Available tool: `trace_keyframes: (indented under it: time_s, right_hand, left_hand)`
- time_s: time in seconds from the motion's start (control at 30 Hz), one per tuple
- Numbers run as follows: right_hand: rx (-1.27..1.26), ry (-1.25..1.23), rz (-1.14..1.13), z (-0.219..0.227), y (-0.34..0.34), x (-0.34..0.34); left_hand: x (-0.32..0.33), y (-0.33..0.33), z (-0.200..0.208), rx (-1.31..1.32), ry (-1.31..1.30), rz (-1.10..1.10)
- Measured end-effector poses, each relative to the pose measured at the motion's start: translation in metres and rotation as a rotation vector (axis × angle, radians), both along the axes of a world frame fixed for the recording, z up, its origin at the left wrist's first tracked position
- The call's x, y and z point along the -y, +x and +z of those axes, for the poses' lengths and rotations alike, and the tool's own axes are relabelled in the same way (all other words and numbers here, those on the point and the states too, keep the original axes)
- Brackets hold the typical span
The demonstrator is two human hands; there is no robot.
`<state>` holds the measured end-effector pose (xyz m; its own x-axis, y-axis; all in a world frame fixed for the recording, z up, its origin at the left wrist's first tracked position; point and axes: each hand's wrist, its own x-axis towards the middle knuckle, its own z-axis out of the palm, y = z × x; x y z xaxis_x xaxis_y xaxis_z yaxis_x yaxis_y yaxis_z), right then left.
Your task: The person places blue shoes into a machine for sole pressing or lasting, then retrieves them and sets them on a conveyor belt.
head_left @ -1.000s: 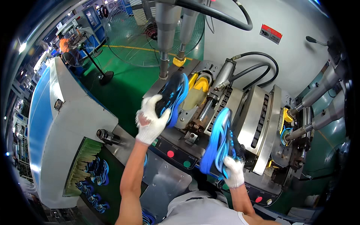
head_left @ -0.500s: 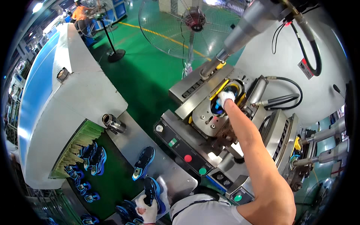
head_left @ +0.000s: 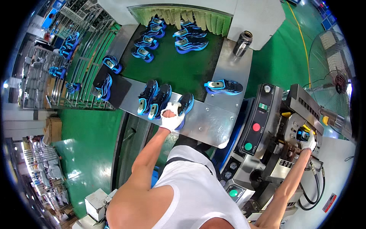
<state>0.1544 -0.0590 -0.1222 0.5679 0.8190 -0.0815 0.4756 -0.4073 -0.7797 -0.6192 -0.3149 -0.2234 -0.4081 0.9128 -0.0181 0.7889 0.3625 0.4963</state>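
Observation:
My left hand (head_left: 171, 117), in a white glove, has its fingers bent against the side of a black-and-blue sneaker (head_left: 186, 103) on the steel ledge. That shoe's lower end is partly covered by the hand. Two matching sneakers (head_left: 148, 97) stand close to its left, toes pointing away. At the far right, my gloved right hand (head_left: 309, 142) is closed over another blue-and-black sneaker (head_left: 303, 134) seated in the press machine (head_left: 294, 126). Much of this shoe is hidden by the hand and the machine parts.
One sneaker (head_left: 224, 87) lies sideways on the ledge (head_left: 207, 120), below a dark metal flask (head_left: 243, 43). Several shoes sit on the green conveyor (head_left: 167, 72). A control panel (head_left: 257, 118) with red and green buttons stands beside the press. A rack (head_left: 84, 68) is at left, a fan (head_left: 335, 72) at right.
The view has swung left, bringing the conveyor and rack into the middle and left. My left hand stays at the ledge sneaker; my right hand remains at the shoe in the press.

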Motion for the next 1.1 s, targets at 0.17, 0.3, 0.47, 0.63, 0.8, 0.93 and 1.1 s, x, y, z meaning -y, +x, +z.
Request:
trace_keyframes:
  time_s: [0.17,0.3,0.47,0.63,0.8,0.93,1.1]
  right_hand:
    - [0.136,0.213,0.264,0.084,-0.269,0.118]
    - [0.439,-0.042,0.288,-0.005,-0.349,0.191]
    - [1.217,-0.902,0.387,-0.069,-0.418,0.212]
    - [1.007,-0.748,0.572,-0.101,-0.37,0.221]
    - [0.496,-0.521,0.507,-0.073,-0.532,0.226]
    - [0.228,-0.681,0.481,-0.087,-0.601,0.241]
    - [0.151,-0.64,0.559,-0.072,-0.631,0.238]
  left_hand:
    - [0.011,-0.031,-0.019,0.064,-0.045,0.103]
    - [-0.001,-0.043,0.005,0.179,-0.131,-0.06]
    - [-0.024,-0.107,0.032,0.312,0.153,-0.174]
    - [-0.107,-0.277,-0.015,0.078,0.143,0.132]
    - [-0.199,-0.409,-0.055,-0.095,0.031,0.229]
    - [-0.229,-0.435,-0.066,-0.102,-0.032,0.061]
    - [-0.215,-0.442,-0.073,-0.137,0.021,0.088]
